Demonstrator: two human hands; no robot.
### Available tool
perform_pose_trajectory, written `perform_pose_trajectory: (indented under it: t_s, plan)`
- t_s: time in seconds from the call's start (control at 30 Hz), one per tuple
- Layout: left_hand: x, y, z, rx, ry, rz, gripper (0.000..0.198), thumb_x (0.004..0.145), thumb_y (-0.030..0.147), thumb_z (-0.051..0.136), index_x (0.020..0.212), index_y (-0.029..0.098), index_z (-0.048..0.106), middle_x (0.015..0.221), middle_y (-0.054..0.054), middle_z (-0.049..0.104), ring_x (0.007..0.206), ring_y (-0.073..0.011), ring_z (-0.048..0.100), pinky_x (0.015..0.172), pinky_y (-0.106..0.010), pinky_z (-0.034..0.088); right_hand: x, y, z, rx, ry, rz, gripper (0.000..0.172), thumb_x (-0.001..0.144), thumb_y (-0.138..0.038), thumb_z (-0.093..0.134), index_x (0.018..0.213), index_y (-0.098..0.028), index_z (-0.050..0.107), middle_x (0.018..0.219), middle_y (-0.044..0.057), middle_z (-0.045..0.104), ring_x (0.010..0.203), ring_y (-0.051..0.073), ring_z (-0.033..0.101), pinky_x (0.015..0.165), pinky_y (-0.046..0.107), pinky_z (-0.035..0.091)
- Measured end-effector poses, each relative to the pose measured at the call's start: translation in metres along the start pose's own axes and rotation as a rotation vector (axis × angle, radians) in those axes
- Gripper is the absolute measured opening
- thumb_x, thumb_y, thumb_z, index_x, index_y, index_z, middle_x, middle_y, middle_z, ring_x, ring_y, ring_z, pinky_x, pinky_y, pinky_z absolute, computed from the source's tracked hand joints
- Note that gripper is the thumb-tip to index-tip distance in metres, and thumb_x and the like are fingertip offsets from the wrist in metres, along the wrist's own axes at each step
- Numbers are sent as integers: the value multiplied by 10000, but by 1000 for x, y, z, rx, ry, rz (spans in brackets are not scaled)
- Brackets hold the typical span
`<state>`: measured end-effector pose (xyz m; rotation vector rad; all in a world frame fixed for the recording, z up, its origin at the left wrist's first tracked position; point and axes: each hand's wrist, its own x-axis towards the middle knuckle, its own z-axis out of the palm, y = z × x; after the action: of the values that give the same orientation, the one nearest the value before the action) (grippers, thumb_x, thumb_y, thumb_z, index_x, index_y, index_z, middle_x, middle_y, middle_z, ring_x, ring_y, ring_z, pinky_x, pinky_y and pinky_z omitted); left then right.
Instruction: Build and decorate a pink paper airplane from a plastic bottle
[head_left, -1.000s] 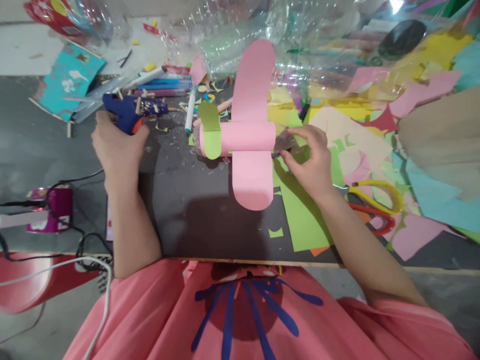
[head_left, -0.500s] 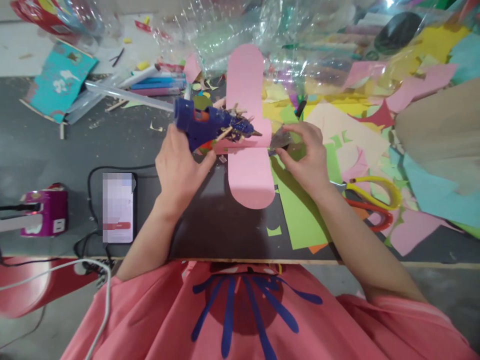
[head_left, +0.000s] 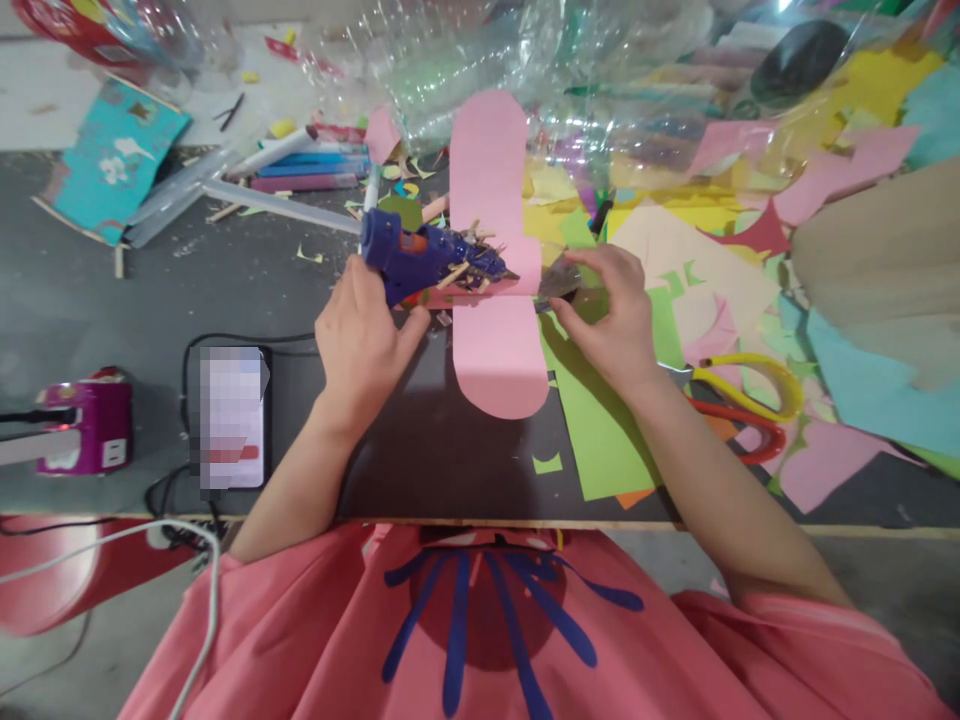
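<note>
Near the middle of the dark worktop [head_left: 420, 440] lies the model [head_left: 529, 262], a tube wrapped in pink paper, with one round-ended pink strip jutting from its far side and another from its near side. Its right end is clear plastic. The right hand [head_left: 622, 315] pinches that end, thumb on the near side and fingers on the far side.

The left hand [head_left: 360, 320] has its fingers wrapped around the handle of a blue glue gun [head_left: 416, 258], the thumb stretched out below the barrel. Splinters [head_left: 456, 272] cling to the front of the gun. Its nozzle points right, over the pink body; whether the tip touches the paper cannot be told. The gun hides much of the model's left part. A glue stick [head_left: 285, 205] runs out leftward from the gun's back, near some markers [head_left: 319, 165].

Right of the model, a green sheet [head_left: 596, 425] lies partly under the right forearm. Farther right are scissors [head_left: 791, 388] with yellow and red handles, among paper scraps [head_left: 832, 465]. Plastic bottles [head_left: 457, 90] crowd the back. Toward the left edge, a phone [head_left: 234, 415] rests near a purple box [head_left: 90, 425], and a teal card [head_left: 124, 155] lies beyond them.
</note>
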<state>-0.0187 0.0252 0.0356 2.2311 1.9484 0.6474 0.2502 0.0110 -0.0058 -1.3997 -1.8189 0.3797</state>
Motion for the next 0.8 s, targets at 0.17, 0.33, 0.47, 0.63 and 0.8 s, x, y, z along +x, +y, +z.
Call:
perform_pose_trajectory:
  t_s: [0.17, 0.33, 0.47, 0.63, 0.8]
  plan:
    - [0, 2, -2, 7, -18, 8, 540, 779, 507, 497, 1176, 145, 443, 1093, -173, 587, 1106, -343, 565, 935, -448, 466, -1, 0, 0, -16, -16, 5, 371, 851, -432, 576, 1197, -312, 519, 1195, 63, 611, 1218, 306, 502, 1059, 624, 341]
    - [-1, 4, -6, 19, -35, 37, 552, 805, 497, 472, 1216, 132, 439, 1164, -197, 572, 1140, -341, 551, 954, -439, 457, -1, 1, 0, -23, -8, -14, 372, 845, -392, 590, 1200, -312, 513, 1191, 59, 612, 1205, 302, 511, 1042, 618, 366]
    - [-3, 1, -8, 17, -17, 48, 575, 803, 468, 484, 1257, 121, 416, 1221, -205, 552, 1177, -342, 536, 985, -440, 443, 0, 0, 1, -9, 7, 1, 372, 831, -396, 616, 1183, -317, 525, 1178, 55, 615, 1195, 298, 516, 1041, 615, 373]
    - [-1, 1, -11, 36, 1, 24, 529, 776, 442, 507, 1210, 148, 436, 1166, -179, 573, 1139, -344, 557, 957, -452, 462, 0, -1, 0, -22, 13, 4, 364, 830, -396, 616, 1174, -305, 540, 1165, 61, 619, 1182, 302, 524, 1031, 623, 378]
    - [3, 3, -15, 64, 2, -42, 493, 741, 420, 517, 1149, 157, 435, 1083, -161, 575, 1092, -350, 580, 924, -471, 475, -1, 0, -1, -43, -14, -12, 370, 850, -403, 584, 1203, -309, 521, 1195, 62, 610, 1207, 301, 513, 1041, 623, 368]
